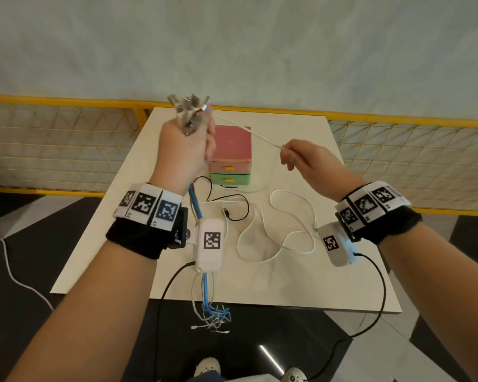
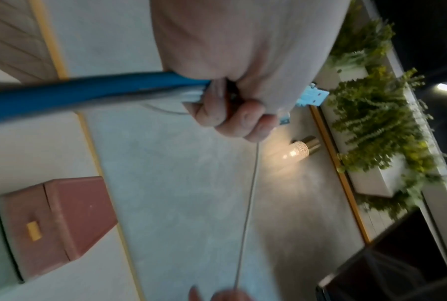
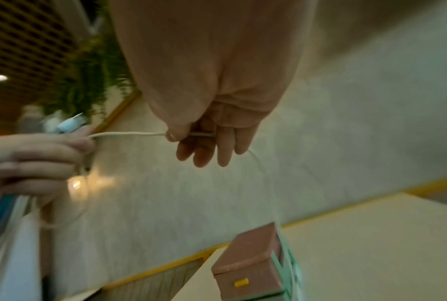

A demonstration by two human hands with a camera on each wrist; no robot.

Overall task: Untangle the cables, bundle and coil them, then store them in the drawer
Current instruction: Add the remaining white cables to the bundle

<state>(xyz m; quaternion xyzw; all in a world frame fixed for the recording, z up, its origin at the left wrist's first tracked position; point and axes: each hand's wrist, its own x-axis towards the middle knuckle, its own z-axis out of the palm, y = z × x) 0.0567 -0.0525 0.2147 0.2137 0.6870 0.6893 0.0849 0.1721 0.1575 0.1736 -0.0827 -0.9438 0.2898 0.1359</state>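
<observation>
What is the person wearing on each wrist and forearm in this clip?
Both forearms are bare, no sleeves. Each wrist carries a black fabric band topped by a white strip of square black-and-white markers; the right wrist has the same set. A white pod with one marker hangs under each wrist, trailing a black cable.
</observation>
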